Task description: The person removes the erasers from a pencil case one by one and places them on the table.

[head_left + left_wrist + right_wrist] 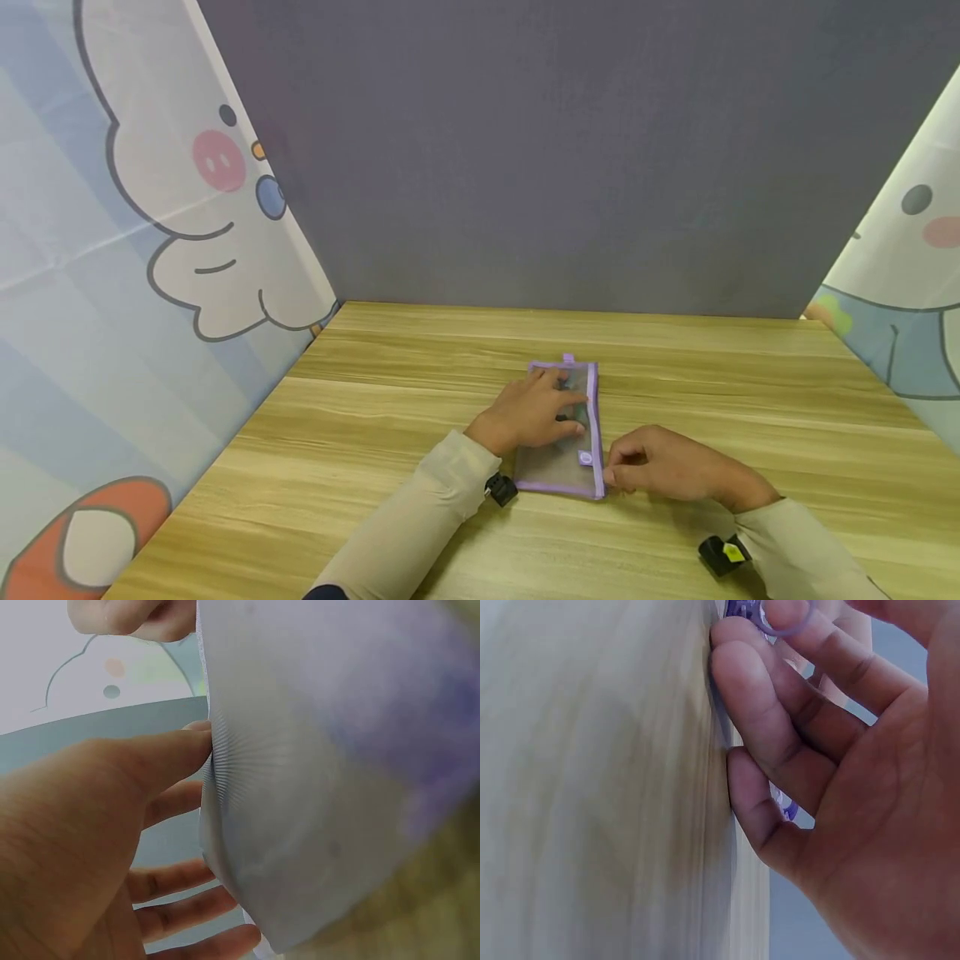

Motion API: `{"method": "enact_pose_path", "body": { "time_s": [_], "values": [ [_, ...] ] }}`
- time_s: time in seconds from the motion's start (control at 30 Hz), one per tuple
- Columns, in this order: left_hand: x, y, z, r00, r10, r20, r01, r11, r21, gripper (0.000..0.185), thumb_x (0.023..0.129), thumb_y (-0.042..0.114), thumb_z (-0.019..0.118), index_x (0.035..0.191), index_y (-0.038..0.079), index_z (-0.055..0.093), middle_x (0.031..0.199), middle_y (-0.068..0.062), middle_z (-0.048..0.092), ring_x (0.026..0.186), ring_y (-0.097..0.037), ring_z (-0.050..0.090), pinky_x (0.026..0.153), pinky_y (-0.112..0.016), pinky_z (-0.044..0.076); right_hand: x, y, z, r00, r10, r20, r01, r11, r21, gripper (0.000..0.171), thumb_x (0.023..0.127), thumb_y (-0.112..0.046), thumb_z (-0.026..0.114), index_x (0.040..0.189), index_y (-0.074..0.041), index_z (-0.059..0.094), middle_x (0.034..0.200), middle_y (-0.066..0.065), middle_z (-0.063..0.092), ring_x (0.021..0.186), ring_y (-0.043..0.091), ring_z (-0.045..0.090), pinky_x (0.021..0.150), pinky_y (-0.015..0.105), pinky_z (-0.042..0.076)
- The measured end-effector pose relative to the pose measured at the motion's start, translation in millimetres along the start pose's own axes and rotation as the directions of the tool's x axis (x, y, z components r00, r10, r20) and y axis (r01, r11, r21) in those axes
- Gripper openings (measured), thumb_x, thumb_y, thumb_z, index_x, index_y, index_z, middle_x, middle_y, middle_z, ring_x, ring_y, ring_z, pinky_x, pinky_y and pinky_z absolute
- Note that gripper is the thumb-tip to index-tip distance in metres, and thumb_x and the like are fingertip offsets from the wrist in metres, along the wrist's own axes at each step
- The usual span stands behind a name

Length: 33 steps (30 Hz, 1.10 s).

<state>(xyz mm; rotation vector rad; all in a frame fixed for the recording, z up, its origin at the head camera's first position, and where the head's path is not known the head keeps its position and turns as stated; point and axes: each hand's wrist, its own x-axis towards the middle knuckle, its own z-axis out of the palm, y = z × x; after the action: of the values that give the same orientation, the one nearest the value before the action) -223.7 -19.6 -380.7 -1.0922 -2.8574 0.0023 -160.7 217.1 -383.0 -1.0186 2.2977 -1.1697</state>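
Contents blurred inside flat grey mesh pouch with purple trim (572,450) on wooden table (375,433); left hand (532,412) flat on top, fingers straight, right hand (660,471) pinching near zipper end.

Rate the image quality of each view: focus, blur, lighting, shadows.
Head view: sharp and evenly lit, with soft shadows under both hands beside the mesh pouch on the wooden table; edges bend slightly outward. Left wrist view: the pouch sits too close, so it is blurred and washed out, while the left hand is clearer. Right wrist view: the table is a smeared blur, while the right hand is fairly sharp.

Purple-trimmed grey mesh pouch (564,454)
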Motion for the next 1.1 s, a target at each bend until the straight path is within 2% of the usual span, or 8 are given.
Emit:
{"method": "enact_pose_path", "body": {
  "time_s": [0.27, 0.47, 0.7, 0.97, 1.1],
  "values": [
    [-0.9, 0.9, -1.9, 1.0, 0.003, -0.027, -0.003, 1.0, -0.009, 0.052, 0.097, 0.059, 0.056, 0.145, 0.038, 0.055, 0.148, -0.003, 0.046, 0.13, -0.023, 0.048, 0.083, -0.043, 0.054, -6, 3, -8, 0.998, 0.035, -0.048, -0.037, 0.998, -0.041, 0.024, 0.102, -0.022, 0.06, 0.08, -0.016, 0.068, 0.073, -0.004, 0.063, 0.06, 0.002, 0.048, 0.051, 0.024, 0.042],
    [0.0, 6.0, -5.3, 0.999, 0.015, -0.03, -0.015, 1.0, -0.005, 0.051, 0.098, 0.059, 0.054, 0.143, 0.036, 0.057, 0.151, -0.004, 0.044, 0.135, -0.024, 0.044, 0.09, -0.045, 0.053, -7, 7, -11, 0.997, 0.039, -0.07, -0.043, 0.998, -0.048, 0.02, 0.102, -0.022, 0.06, 0.085, -0.016, 0.068, 0.076, -0.002, 0.066, 0.066, 0.006, 0.055, 0.056, 0.025, 0.047],
    [-0.4, 15.2, -6.3, 0.997, 0.066, -0.049, -0.065, 0.997, 0.034, 0.048, 0.099, 0.061, 0.049, 0.141, 0.039, 0.059, 0.155, -0.005, 0.041, 0.14, -0.028, 0.04, 0.098, -0.051, 0.049, -7, 7, -12, 0.994, 0.055, -0.098, -0.06, 0.997, -0.042, 0.017, 0.102, -0.022, 0.06, 0.09, -0.014, 0.069, 0.08, -0.002, 0.067, 0.072, 0.011, 0.061, 0.061, 0.027, 0.05],
    [-3.3, 25.4, -4.9, 0.998, 0.061, 0.021, -0.062, 0.996, 0.059, 0.057, 0.097, 0.07, 0.041, 0.147, 0.045, 0.049, 0.16, -0.007, 0.031, 0.138, -0.029, 0.04, 0.093, -0.05, 0.051, -9, 13, -16, 0.977, 0.099, -0.188, -0.114, 0.991, -0.071, 0.017, 0.102, -0.023, 0.06, 0.095, -0.01, 0.069, 0.082, 0.0, 0.067, 0.075, 0.014, 0.063, 0.063, 0.028, 0.052],
    [-1.9, 28.4, -4.7, 0.999, 0.044, 0.024, -0.045, 0.998, 0.051, 0.059, 0.095, 0.073, 0.04, 0.146, 0.046, 0.05, 0.159, -0.008, 0.031, 0.136, -0.028, 0.041, 0.088, -0.047, 0.053, -10, 16, -19, 0.966, 0.128, -0.227, -0.151, 0.984, -0.089, 0.017, 0.102, -0.024, 0.061, 0.094, -0.011, 0.069, 0.082, -0.001, 0.067, 0.076, 0.014, 0.064, 0.065, 0.029, 0.053]
  ]
}}
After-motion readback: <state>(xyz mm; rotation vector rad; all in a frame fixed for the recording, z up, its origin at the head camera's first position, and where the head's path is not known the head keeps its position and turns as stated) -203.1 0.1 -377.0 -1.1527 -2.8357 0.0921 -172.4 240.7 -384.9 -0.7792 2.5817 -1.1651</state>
